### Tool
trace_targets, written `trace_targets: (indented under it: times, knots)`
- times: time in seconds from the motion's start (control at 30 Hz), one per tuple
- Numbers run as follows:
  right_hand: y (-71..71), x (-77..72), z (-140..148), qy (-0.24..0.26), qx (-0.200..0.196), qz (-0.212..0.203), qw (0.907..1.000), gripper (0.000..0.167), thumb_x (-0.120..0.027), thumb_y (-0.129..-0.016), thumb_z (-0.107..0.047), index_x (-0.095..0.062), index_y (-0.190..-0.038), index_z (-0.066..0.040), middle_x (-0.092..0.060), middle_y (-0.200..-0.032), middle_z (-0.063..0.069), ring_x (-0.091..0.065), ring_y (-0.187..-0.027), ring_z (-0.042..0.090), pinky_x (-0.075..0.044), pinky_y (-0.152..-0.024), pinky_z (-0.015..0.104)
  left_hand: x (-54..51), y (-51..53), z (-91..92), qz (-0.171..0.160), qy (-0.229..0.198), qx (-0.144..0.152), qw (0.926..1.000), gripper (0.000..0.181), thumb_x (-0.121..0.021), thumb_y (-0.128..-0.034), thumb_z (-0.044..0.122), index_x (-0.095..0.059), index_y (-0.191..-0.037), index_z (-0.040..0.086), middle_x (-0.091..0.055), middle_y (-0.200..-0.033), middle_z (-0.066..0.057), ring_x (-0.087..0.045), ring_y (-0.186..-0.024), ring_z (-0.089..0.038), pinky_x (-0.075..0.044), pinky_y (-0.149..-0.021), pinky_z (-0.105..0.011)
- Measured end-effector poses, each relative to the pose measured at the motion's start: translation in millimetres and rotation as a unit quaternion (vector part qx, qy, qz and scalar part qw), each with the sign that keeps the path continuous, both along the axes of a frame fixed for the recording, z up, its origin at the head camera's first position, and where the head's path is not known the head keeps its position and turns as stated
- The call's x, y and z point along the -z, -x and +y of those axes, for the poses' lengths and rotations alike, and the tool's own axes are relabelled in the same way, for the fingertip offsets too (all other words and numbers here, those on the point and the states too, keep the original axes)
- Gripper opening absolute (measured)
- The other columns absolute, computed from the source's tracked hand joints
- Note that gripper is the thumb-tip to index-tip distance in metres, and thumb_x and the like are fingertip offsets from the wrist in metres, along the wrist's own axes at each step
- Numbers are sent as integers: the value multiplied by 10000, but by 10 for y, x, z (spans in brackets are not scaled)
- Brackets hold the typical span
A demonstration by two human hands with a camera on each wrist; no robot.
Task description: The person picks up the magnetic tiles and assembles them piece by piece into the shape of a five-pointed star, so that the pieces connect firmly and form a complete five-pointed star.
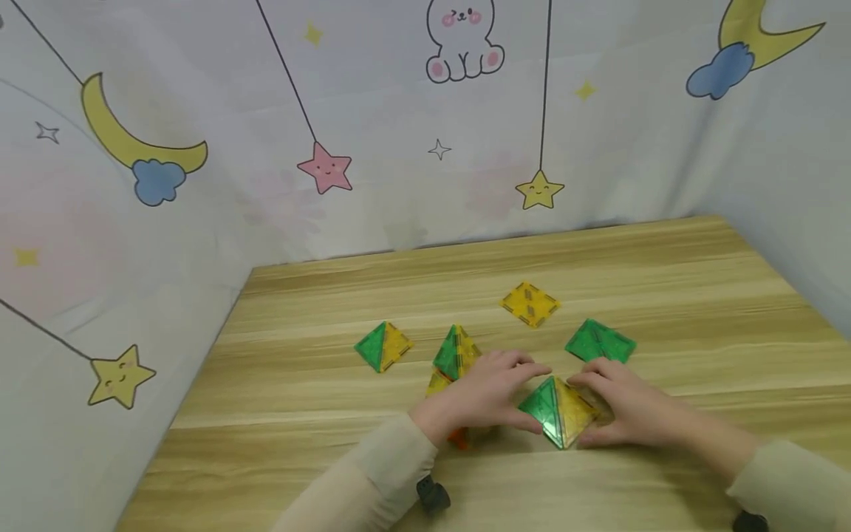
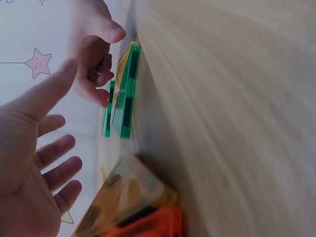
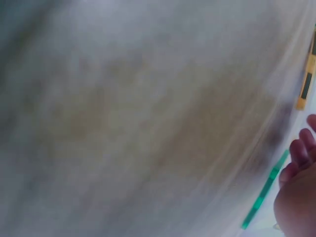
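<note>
Between my two hands in the head view lies a diamond of two translucent magnetic tiles, a green triangle [image 1: 541, 408] and a yellow triangle [image 1: 575, 414]. My left hand [image 1: 488, 388] is at its left side, thumb and fingers spread with nothing held; the left wrist view shows those fingers loose. At the yellow side is my right hand [image 1: 628, 406], thumb and forefinger apart around the corner. Whether it touches the tile, I cannot tell. Behind my left hand stands a green-and-yellow tile group [image 1: 456, 353], with a red-orange piece [image 1: 459, 438] partly hidden below.
A green-and-yellow diamond [image 1: 383, 346] lies to the left. Farther back are a yellow diamond [image 1: 530, 304] and a green pair [image 1: 600, 341]. They sit on a wood-grain table [image 1: 299, 414], with a printed curtain [image 1: 399, 214] behind.
</note>
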State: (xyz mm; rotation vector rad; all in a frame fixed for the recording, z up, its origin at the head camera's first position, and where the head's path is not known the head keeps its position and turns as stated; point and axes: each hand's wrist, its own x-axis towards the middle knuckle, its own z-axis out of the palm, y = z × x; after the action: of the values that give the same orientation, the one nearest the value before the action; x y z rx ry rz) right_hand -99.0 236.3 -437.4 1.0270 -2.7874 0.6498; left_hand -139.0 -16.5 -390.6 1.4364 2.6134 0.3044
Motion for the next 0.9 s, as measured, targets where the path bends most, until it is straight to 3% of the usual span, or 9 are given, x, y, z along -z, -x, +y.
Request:
trace_targets:
  times: [0.1,0.2,0.4,0.67,0.9]
  knots:
    - [-17,8,11,55,47,-39,10000,721,-704,-709,-606,-587,-1181,-74,-481,-1146,-10,-446,-1019,138,-466,-806,382,26,-17,68,-62,109,-244,9996,786,-698,-758,549,-441,-1402,180,-466,-1273,3,-430,-1153,-145,-325,-986,-326]
    - [-20,21,17,76,92,-93,9999,714,-708,-710,-600,-591,-1179,-75,-483,-1141,-10,-450,-1019,142,-467,-808,386,69,-41,118,83,331,-502,9982,798,-693,-746,578,-446,-1398,188,-464,-1259,13,-427,-1142,-153,-328,-984,-343]
    - [-31,58,29,169,14,37,9998,646,-743,-723,-529,-593,-1163,-80,-475,-1121,-36,-435,-1010,118,-461,-798,363,165,-88,174,486,696,-620,9945,777,-694,-721,615,-491,-1354,212,-475,-1159,30,-423,-1074,-136,-337,-937,-332]
    - [-45,112,56,309,91,229,9992,587,-797,-702,-443,-611,-1140,-99,-476,-1099,-67,-427,-992,86,-453,-784,330,193,-120,242,305,848,-983,9911,703,-698,-720,612,-542,-1288,228,-469,-1095,71,-430,-1005,-111,-340,-876,-315]
    - [-44,112,38,404,22,197,9990,581,-802,-701,-429,-612,-1145,-105,-474,-1080,-55,-424,-966,93,-449,-760,310,193,-109,228,189,960,-978,9904,705,-723,-708,593,-547,-1286,230,-478,-1103,82,-434,-977,-100,-339,-827,-289]
